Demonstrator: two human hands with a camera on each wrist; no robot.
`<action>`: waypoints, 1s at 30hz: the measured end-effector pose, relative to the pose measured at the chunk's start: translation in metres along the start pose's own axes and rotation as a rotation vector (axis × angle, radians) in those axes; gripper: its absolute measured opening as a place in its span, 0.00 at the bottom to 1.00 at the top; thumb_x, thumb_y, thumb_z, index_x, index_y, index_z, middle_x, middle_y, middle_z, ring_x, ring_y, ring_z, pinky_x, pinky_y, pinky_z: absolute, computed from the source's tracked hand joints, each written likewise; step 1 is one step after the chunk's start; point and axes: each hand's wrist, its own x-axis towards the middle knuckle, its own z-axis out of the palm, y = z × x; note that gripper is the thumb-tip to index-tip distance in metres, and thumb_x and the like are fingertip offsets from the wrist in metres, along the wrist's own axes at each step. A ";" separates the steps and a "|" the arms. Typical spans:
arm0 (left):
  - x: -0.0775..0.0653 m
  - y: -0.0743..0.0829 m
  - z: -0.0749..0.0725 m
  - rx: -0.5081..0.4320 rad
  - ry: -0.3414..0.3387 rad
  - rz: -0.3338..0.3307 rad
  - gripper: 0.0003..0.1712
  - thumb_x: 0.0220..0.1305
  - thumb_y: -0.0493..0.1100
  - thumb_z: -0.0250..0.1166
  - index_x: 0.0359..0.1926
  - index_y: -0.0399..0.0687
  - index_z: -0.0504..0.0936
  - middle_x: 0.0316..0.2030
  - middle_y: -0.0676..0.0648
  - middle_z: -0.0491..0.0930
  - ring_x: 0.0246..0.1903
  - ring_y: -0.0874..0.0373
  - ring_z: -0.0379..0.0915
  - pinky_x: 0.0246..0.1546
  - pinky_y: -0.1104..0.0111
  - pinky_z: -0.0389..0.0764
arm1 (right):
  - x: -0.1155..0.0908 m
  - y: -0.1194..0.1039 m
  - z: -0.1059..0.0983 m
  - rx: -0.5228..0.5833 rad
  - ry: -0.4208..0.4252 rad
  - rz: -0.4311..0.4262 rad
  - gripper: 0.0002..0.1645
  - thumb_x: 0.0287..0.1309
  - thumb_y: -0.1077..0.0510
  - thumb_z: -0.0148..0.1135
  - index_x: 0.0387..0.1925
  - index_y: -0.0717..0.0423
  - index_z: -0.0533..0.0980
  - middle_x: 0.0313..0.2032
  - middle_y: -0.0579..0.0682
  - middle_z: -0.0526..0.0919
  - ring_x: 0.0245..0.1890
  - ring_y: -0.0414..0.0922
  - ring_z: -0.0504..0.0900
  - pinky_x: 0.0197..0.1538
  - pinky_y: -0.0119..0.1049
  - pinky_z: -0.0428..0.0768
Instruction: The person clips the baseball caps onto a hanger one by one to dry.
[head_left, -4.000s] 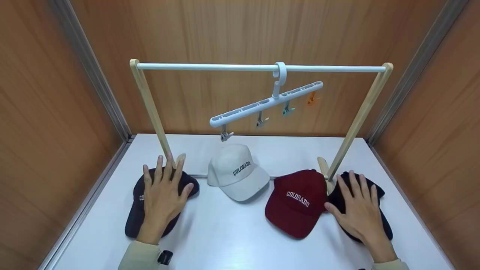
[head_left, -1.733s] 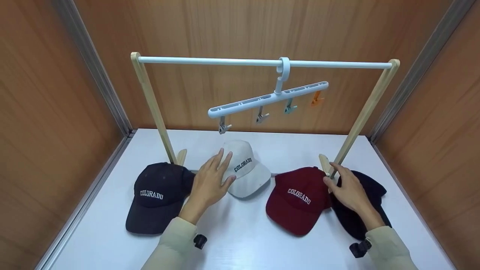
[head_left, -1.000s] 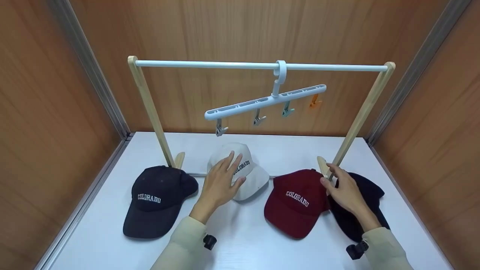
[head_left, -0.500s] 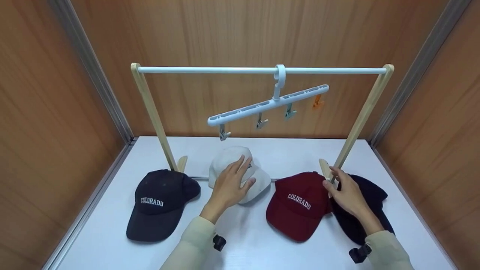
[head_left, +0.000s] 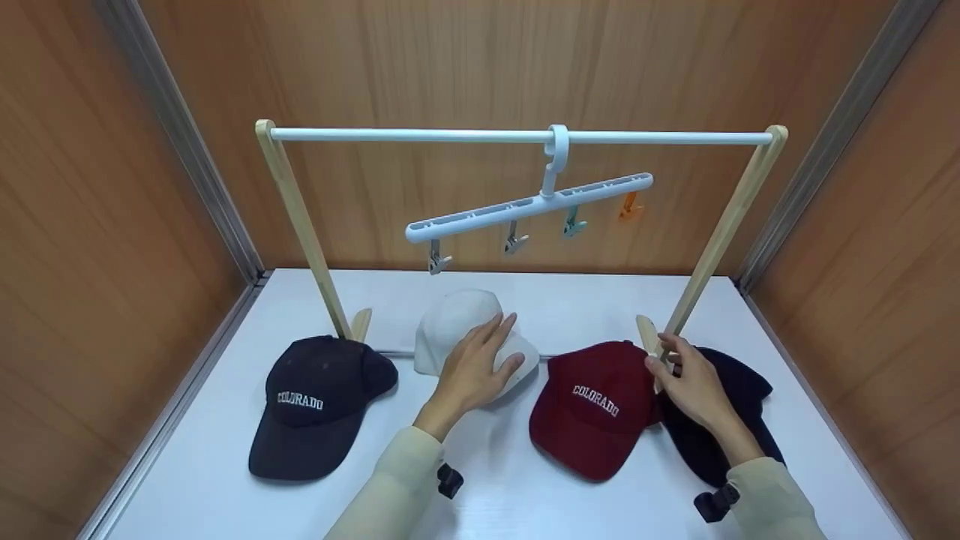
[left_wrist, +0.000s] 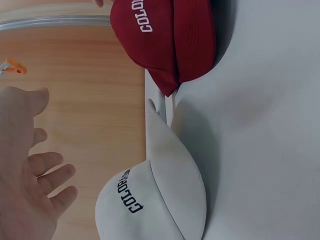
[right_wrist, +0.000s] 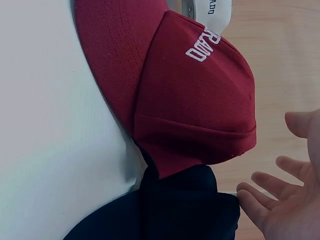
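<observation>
While the left hand [head_left: 474, 369], spread and empty, hovers by the white cap [head_left: 446, 330] at the head view's six o'clock, the right hand [head_left: 696, 384], loose and empty, hangs near the rightmost dark cap [head_left: 735, 394] at four. The left wrist view puts the red cap [left_wrist: 155, 42] at twelve; the right, at one.

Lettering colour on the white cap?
Black lettering on the white cap, clearest in the left wrist view; in the head view the left hand covers it.
</observation>
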 end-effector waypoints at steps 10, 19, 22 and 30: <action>0.005 0.007 0.013 -0.056 -0.030 -0.016 0.36 0.71 0.65 0.49 0.76 0.65 0.54 0.73 0.47 0.58 0.71 0.46 0.55 0.66 0.48 0.61 | 0.004 0.001 0.004 0.023 0.004 0.001 0.37 0.68 0.42 0.56 0.68 0.60 0.62 0.59 0.67 0.74 0.54 0.62 0.77 0.56 0.58 0.75; 0.007 0.008 0.018 -0.113 -0.034 -0.042 0.34 0.71 0.63 0.51 0.74 0.67 0.57 0.72 0.49 0.61 0.71 0.48 0.56 0.67 0.49 0.61 | 0.007 -0.003 0.011 0.045 -0.006 0.021 0.36 0.68 0.43 0.55 0.68 0.60 0.64 0.59 0.67 0.74 0.56 0.63 0.77 0.56 0.56 0.76; 0.007 0.007 0.020 -0.140 -0.044 -0.060 0.34 0.71 0.63 0.52 0.74 0.67 0.59 0.71 0.50 0.62 0.71 0.51 0.56 0.67 0.51 0.61 | 0.006 -0.003 0.012 0.045 -0.014 0.032 0.35 0.69 0.42 0.55 0.68 0.59 0.64 0.60 0.66 0.74 0.56 0.63 0.77 0.52 0.54 0.79; 0.008 0.007 0.027 -0.189 -0.043 -0.057 0.31 0.70 0.61 0.54 0.72 0.68 0.63 0.69 0.52 0.65 0.70 0.53 0.57 0.67 0.53 0.61 | 0.008 0.001 0.018 0.013 -0.014 0.041 0.35 0.69 0.42 0.55 0.67 0.60 0.64 0.57 0.64 0.78 0.53 0.59 0.80 0.55 0.55 0.76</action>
